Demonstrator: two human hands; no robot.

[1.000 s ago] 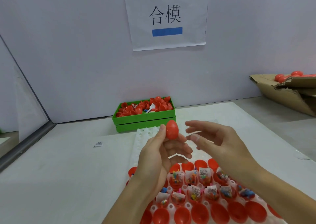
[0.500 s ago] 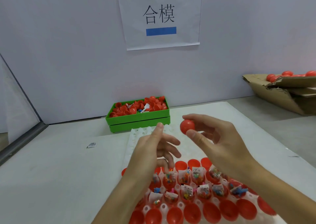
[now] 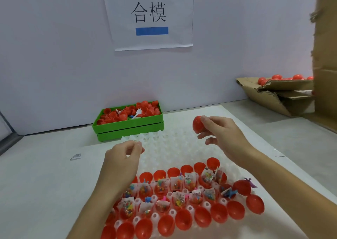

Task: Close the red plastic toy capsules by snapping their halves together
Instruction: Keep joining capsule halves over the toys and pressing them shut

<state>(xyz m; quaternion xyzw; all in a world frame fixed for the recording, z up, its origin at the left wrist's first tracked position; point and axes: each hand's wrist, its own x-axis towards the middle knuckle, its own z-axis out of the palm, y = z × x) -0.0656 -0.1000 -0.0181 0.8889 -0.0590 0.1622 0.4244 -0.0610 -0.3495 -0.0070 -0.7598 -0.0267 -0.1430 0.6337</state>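
Capsule [image 3: 197,126], red, glossy and egg-shaped, looks closed as we pinch it in our right hand [image 3: 221,134] above the white tray [image 3: 175,144]. Our left hand [image 3: 124,156] hovers beside, fingers [image 3: 137,146] loosely curled, empty.

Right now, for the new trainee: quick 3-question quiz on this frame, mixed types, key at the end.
1. True or false: the left hand holds a capsule.
2. Multiple choice: the closed red capsule is A) in the green bin B) in the right hand C) on the white tray.
3. Fill in: finished capsules pile up in the ___ box at the right.

Key: 1 false; 2 B; 3 cardboard.
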